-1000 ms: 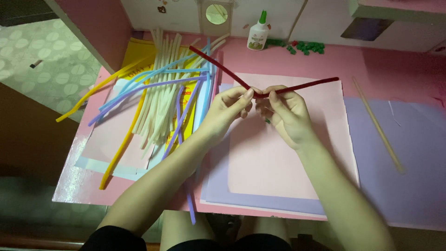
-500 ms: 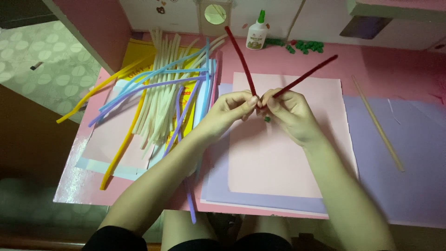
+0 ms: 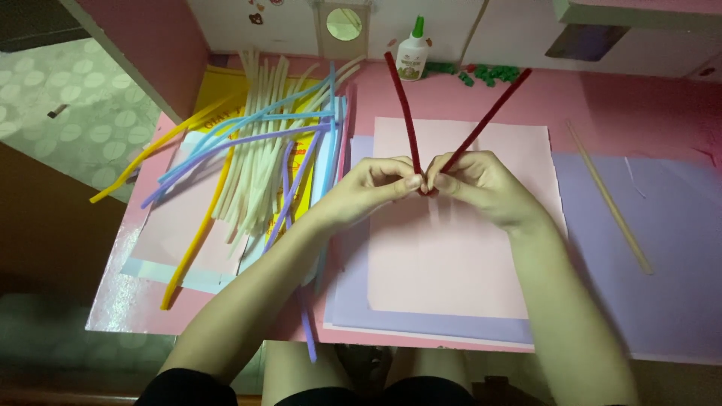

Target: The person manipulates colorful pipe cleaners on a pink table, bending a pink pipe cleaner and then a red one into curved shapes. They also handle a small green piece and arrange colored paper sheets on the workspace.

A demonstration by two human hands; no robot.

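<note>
Dark red pipe cleaner [image 3: 404, 113]; pale pink sheet [image 3: 451, 256]; lilac sheet [image 3: 654, 248].

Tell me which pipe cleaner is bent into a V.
The dark red pipe cleaner, pinched at its fold by both hands. Its two ends rise over the pink sheet; the yellow, blue, purple and white ones lie loose at left.

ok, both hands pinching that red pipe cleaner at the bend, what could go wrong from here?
1. The red pipe cleaner is pinched only at its fold by the left hand and right hand; it might slip or bend unevenly.
2. Its far ends point toward the glue bottle and could tip it if swung.
3. The left forearm lies by the loose pile of pipe cleaners and may drag some off the pink table.
</note>
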